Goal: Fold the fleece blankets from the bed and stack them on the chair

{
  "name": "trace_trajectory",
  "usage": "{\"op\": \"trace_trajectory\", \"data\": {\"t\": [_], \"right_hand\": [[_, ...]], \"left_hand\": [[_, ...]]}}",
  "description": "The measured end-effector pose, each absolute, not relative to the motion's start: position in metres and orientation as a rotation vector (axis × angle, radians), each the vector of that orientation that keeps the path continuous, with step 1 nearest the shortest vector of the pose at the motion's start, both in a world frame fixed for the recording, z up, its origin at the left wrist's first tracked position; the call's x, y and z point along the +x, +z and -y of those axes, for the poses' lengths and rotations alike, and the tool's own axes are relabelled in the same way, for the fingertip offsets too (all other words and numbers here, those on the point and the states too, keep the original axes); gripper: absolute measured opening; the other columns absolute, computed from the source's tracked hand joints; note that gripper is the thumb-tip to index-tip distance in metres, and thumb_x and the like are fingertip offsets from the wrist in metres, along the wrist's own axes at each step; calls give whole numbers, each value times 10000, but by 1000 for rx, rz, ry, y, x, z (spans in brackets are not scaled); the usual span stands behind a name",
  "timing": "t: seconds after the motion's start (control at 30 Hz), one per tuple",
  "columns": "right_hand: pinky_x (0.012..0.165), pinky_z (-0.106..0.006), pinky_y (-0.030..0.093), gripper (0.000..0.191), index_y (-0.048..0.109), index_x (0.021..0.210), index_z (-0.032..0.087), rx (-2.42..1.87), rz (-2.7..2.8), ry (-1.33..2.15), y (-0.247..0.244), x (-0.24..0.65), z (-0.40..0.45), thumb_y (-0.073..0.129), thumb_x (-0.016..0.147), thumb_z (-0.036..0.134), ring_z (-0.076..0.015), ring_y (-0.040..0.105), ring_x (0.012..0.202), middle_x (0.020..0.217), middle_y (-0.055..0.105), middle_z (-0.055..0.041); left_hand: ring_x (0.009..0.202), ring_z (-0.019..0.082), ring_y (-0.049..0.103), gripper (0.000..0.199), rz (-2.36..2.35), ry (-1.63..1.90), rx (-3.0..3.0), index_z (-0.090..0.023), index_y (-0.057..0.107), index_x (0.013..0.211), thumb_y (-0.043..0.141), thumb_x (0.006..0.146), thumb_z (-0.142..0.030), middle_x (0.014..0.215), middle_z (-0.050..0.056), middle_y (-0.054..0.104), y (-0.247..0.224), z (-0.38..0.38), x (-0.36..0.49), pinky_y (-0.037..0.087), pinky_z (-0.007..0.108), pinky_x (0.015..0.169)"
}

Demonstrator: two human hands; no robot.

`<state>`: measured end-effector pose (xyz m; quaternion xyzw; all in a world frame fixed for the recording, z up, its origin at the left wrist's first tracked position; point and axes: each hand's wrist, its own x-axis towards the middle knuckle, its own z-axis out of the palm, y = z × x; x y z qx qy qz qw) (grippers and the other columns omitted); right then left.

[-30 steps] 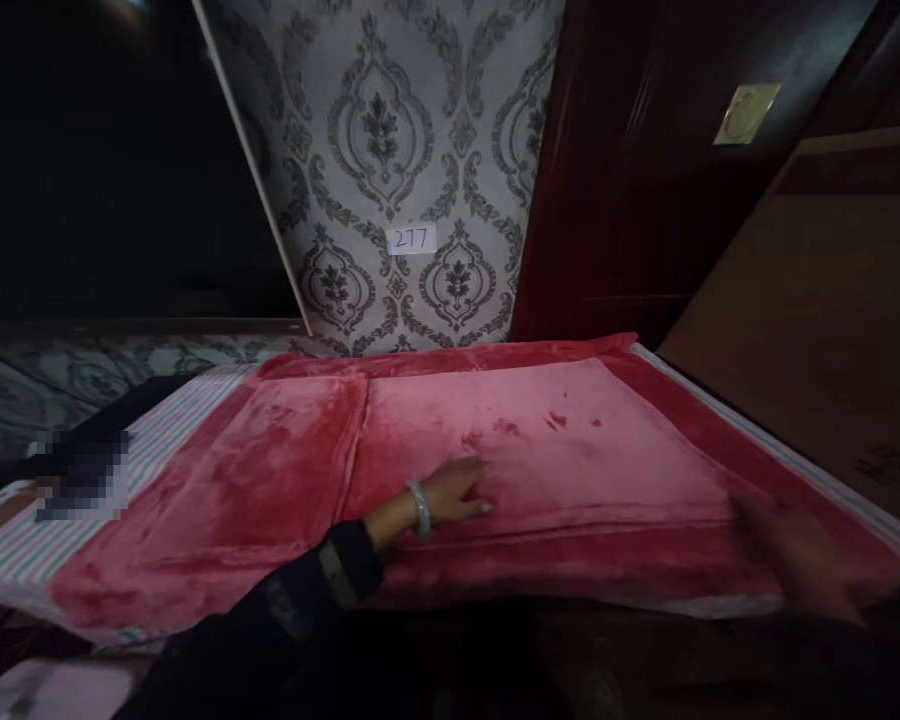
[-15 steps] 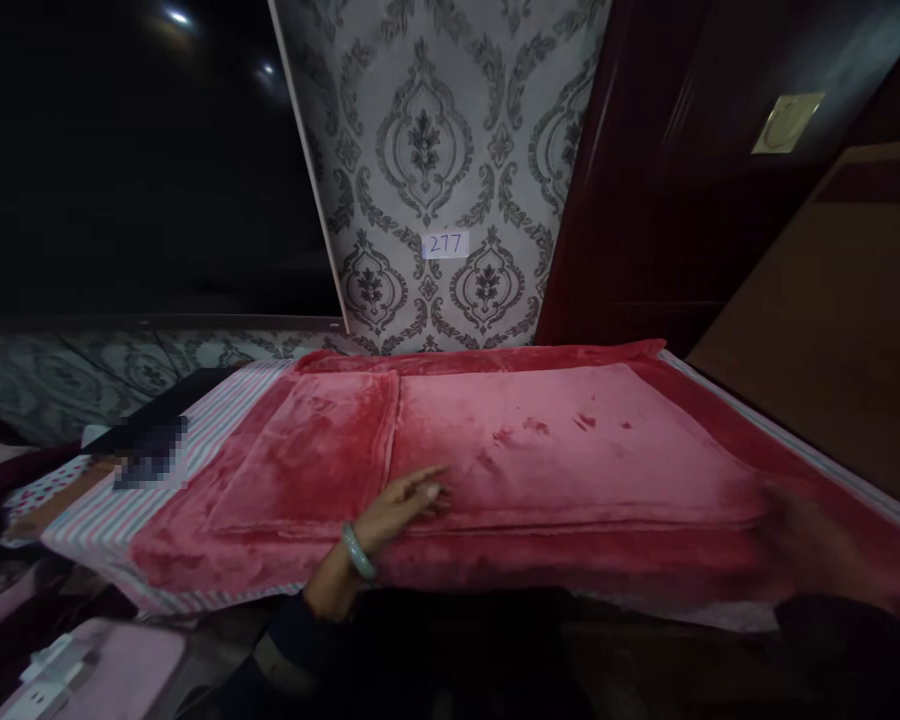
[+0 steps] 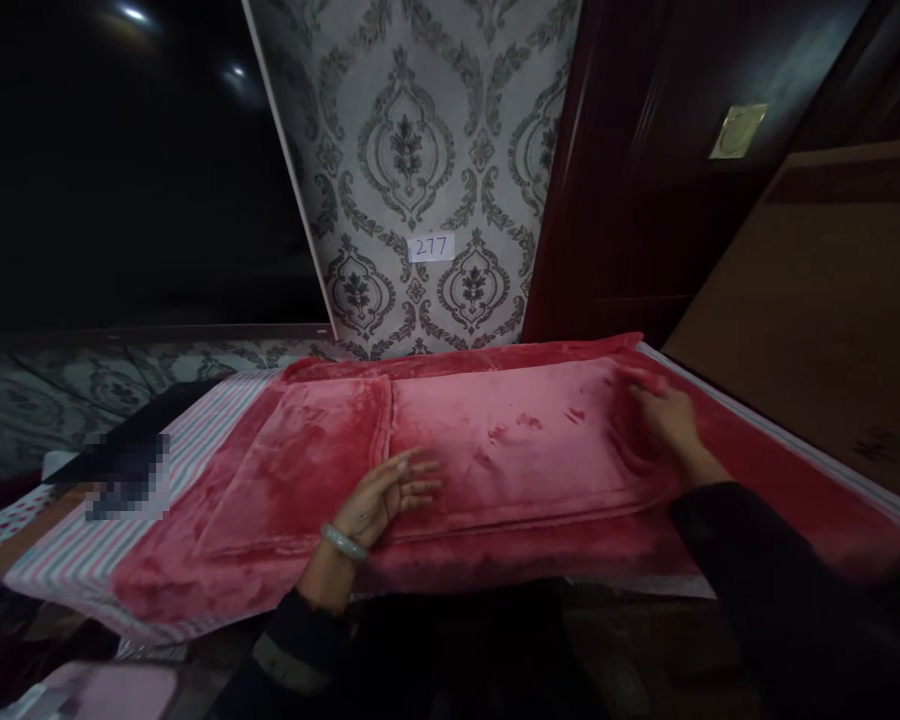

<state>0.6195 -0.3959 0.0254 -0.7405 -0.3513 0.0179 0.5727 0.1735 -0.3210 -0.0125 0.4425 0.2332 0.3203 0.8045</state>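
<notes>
Pink plush blanket [image 3: 525,465]: partly folded, lying on a striped cloth [image 3: 214,412], which shows as a strip along its left edge. Right hand [image 3: 664,415]: gripping the blanket's raised right end, toward the cloth's far right corner. Left hand [image 3: 390,492]: open, fingers apart, above the blanket's near side; contact cannot be confirmed. Pale bangle [image 3: 343,543] on that wrist. Paper label [image 3: 431,247] behind reads 277.

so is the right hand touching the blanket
Touching: the head view shows the right hand with its fingers against the blanket's right end, where the fabric bunches up around them.
</notes>
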Motion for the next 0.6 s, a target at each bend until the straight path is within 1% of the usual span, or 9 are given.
{"op": "trace_trajectory", "data": {"t": [0.03, 0.1, 0.17, 0.23, 0.33, 0.43, 0.5, 0.6], "right_hand": [[752, -344, 542, 175, 721, 873, 133, -1715, 892, 66, 27, 602, 384, 581, 845, 233, -235, 689, 807, 790, 727, -110], [877, -371, 551, 221, 755, 976, 150, -1667, 1056, 121, 23, 561, 368, 612, 850, 263, -263, 713, 967, 976, 773, -121], [931, -390, 555, 259, 777, 1032, 187, -1623, 1217, 177, 9, 519, 363, 617, 845, 270, -283, 716, 1054, 1078, 778, -104], [971, -411, 552, 357, 774, 1131, 207, -1595, 1415, 205, -13, 483, 368, 547, 856, 230, -285, 706, 1113, 1161, 762, -96], [1006, -427, 538, 508, 744, 1239, 195, -1596, 1659, 239, -50, 450, 383, 497, 797, 152, -282, 692, 1155, 1212, 742, -96], [1040, -421, 522, 595, 731, 1271, 201, -1559, 1667, 285, -72, 441, 395, 488, 733, 126, -265, 666, 1210, 1282, 710, -72], [1059, -422, 512, 588, 741, 1255, 206, -1502, 1608, 318, -72, 442, 397, 481, 730, 145, -257, 659, 1223, 1287, 706, -55], [1030, -450, 534, 497, 758, 1216, 200, -1414, 1495, 347, -54, 447, 397, 497, 795, 243, -279, 693, 1162, 1210, 741, -55]], "left_hand": [[1085, 297, 719, 402, -502, 697, 896, -174, 636, 1287, 683, 912, -311, 1356, 172, 665, -13, 316, 177, 538, 427, 946], [1117, 295, 706, 329, -537, 730, 779, -177, 640, 1225, 658, 909, -268, 1354, 150, 663, -14, 305, 184, 523, 441, 990], [1111, 288, 706, 256, -590, 768, 674, -178, 641, 1148, 634, 899, -231, 1304, 131, 678, -15, 295, 192, 511, 458, 1018], [1057, 269, 717, 195, -650, 798, 605, -181, 635, 1077, 617, 884, -207, 1214, 114, 697, -17, 287, 199, 515, 459, 1010], [924, 228, 722, 132, -734, 794, 561, -193, 614, 1001, 601, 869, -195, 1048, 74, 706, -20, 279, 208, 546, 411, 924], [826, 201, 707, 82, -779, 773, 574, -209, 582, 939, 606, 861, -200, 954, 41, 690, -21, 272, 217, 558, 358, 822], [781, 187, 694, 84, -789, 744, 616, -213, 553, 887, 628, 850, -206, 931, 32, 679, -22, 267, 225, 552, 336, 778], [729, 177, 679, 125, -794, 684, 673, -208, 544, 855, 667, 832, -214, 895, 27, 665, -23, 253, 247, 553, 339, 767]]}}
